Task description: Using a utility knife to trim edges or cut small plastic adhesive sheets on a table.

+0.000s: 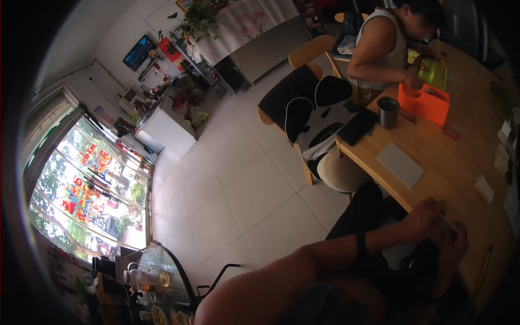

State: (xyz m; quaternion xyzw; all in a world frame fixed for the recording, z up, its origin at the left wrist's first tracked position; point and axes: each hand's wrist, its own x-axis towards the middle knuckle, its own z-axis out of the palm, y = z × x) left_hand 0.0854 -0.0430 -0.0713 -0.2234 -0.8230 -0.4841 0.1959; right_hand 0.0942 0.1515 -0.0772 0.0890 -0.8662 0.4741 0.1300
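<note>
My left hand (424,219) and my right hand (453,241) are close together at the near edge of the wooden table (459,162). Between them is a small pale flat item (446,222), held by the fingers of both; its kind cannot be told. A white rectangular sheet or pad (400,164) lies on the table beyond my left hand. Farther off stand a dark metal cup (388,113) and an orange box (424,103), with a small red object (449,134) beside the box. A black flat case or device (357,126) rests at the table's corner.
Across the table corner sits another person (378,48), one hand at the orange box, a yellow-green packet (432,73) nearby. A wooden chair (310,53) with bags stands left of the table. A small white pad (484,189) and a thin pen-like stick (483,266) lie to the right.
</note>
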